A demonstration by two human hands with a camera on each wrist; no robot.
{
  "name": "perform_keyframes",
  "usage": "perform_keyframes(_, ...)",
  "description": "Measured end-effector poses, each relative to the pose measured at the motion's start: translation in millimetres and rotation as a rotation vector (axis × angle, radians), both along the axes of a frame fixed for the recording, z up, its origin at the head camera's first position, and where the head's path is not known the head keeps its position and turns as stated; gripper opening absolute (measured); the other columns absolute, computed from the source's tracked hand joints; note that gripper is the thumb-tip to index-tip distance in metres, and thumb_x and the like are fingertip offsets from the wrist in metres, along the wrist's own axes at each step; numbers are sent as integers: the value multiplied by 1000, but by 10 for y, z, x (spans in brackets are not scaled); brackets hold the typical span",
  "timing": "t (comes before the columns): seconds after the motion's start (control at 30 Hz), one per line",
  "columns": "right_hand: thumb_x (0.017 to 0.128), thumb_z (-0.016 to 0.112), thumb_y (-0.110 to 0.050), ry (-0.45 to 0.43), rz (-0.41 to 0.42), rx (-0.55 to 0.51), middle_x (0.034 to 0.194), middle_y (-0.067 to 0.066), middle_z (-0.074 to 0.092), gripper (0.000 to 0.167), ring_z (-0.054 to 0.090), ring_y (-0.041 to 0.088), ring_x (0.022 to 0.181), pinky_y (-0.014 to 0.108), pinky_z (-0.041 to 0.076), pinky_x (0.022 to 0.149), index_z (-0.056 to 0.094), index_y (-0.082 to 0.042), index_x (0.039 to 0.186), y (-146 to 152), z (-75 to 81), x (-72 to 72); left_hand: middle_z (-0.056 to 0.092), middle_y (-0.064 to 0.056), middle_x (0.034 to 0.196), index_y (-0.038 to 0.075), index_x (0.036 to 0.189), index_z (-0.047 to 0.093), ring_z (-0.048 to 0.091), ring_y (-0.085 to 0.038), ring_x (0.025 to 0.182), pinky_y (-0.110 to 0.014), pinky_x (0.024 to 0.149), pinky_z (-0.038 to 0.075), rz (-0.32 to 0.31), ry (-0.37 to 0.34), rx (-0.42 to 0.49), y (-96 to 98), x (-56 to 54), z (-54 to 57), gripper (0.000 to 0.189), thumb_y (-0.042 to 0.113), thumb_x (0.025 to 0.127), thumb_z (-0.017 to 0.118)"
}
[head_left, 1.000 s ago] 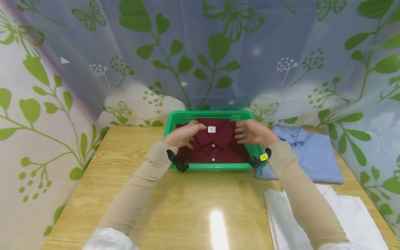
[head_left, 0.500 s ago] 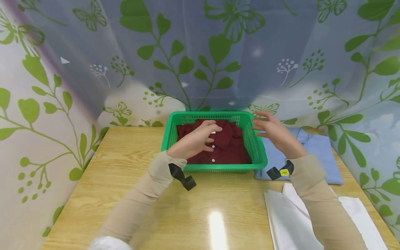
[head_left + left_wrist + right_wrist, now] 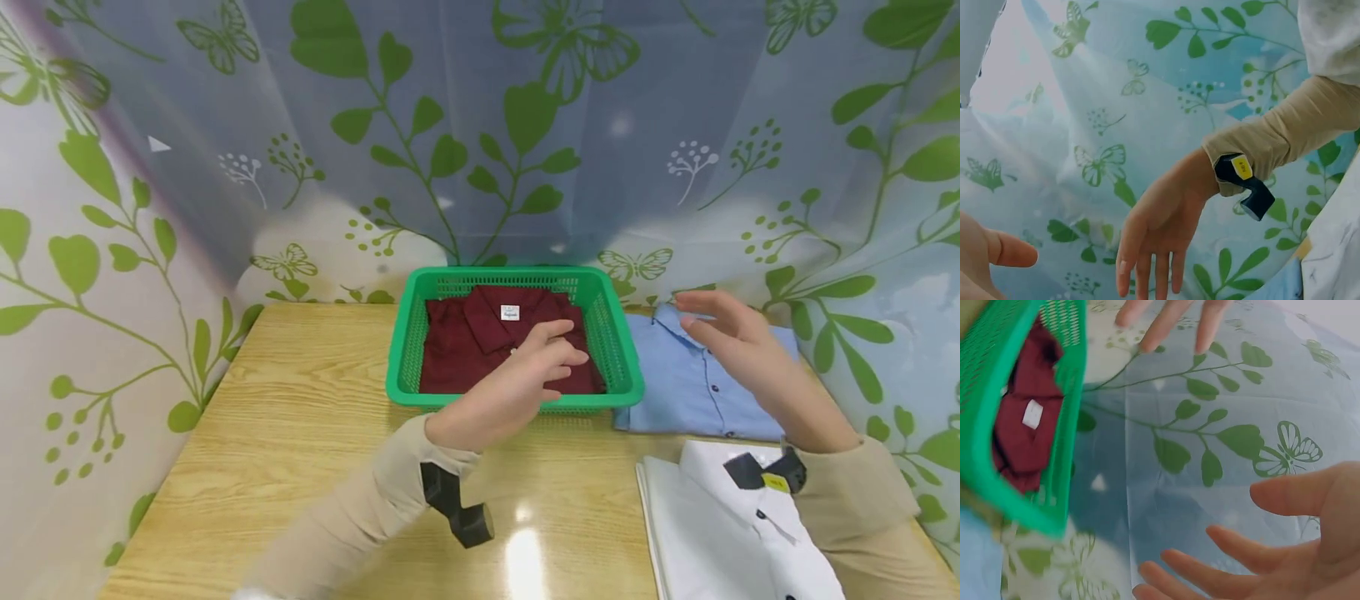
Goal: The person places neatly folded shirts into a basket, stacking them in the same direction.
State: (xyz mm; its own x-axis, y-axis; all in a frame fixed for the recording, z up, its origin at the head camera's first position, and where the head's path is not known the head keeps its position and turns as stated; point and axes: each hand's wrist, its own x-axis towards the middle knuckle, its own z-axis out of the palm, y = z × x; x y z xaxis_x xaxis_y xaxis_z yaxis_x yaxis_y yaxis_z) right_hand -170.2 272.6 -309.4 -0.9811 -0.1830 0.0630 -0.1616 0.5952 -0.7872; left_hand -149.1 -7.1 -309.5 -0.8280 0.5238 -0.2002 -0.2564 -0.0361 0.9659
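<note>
Across frame centre and right, your left hand (image 3: 512, 385) and right hand (image 3: 756, 358) are hovering empty, fingers relaxed; dipping the latter too low could rumple the blue shirt (image 3: 667, 387).

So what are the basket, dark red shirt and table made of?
The green basket looks like smooth moulded plastic, with perforated walls. The dark red shirt seems matte cloth, by its soft folds; fibre unclear. The table shows wood grain and glare: glossy wood or laminate.

One left hand (image 3: 513, 385) by one green basket (image 3: 402, 367) and one maroon shirt (image 3: 476, 342), one right hand (image 3: 761, 362) by one blue shirt (image 3: 678, 379) and one white shirt (image 3: 712, 525)
</note>
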Motion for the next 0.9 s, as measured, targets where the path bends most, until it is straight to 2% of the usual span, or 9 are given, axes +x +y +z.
perform_keyframes(0.13,106,45,-26,59,-15,168,140,27,48,44,48,50,122,62,44,91,46,0,142,149,-21,202,24,-14,157,10,152,30,24,-31,144,-60,110,26,25,27,-69,181,160,-64,68,18,89,53)
perform_keyframes(0.2,105,48,-25,104,-29,238,135,25,54,40,54,44,119,53,47,92,51,-2,138,239,-44,294,23,-17,158,9,152,32,21,-32,145,-61,110,24,24,12,-73,271,250,-123,69,15,87,54)
perform_keyframes(0.3,104,51,-24,149,-50,300,130,25,58,36,56,40,114,43,48,92,55,-3,134,380,-89,427,26,-13,156,11,149,37,21,-30,144,-61,110,23,13,-31,-51,380,399,-224,68,13,85,56)
perform_keyframes(0.47,105,50,-30,108,-140,348,131,30,54,42,49,51,114,59,41,89,52,-3,137,594,-150,671,28,-9,155,12,147,40,22,-29,144,-62,110,22,36,-62,-38,557,563,-424,66,11,84,57)
perform_keyframes(0.6,106,47,-29,94,-200,368,134,38,46,47,45,56,113,70,34,86,47,5,138,746,-245,841,29,-8,152,12,144,41,23,-28,142,-52,114,22,143,-48,-39,733,662,-608,68,10,78,60)
perform_keyframes(0.7,107,45,-29,62,-239,381,134,42,41,50,42,59,113,74,28,92,43,10,138,850,-346,944,32,-11,146,12,141,44,27,-30,138,-52,113,25,254,-65,-35,874,732,-729,70,6,73,61)
perform_keyframes(0.8,107,43,-30,18,-290,364,133,45,39,53,41,61,113,76,26,94,41,13,138,951,-468,1043,33,-15,141,11,138,46,30,-35,135,-54,112,26,312,-103,-24,985,795,-851,69,3,71,63)
perform_keyframes(0.87,107,45,-30,13,-331,350,131,45,42,53,57,32,110,61,39,95,42,14,137,1042,-581,1104,35,-16,137,8,136,48,32,-37,133,-55,111,27,329,-131,-24,1050,852,-951,67,2,70,62)
perform_keyframes(0.9,106,45,-28,22,-356,335,130,45,43,52,59,13,103,61,41,93,43,15,135,1084,-644,1135,35,-17,137,7,135,48,33,-38,132,-56,111,27,328,-147,-27,1077,886,-1007,67,2,70,61)
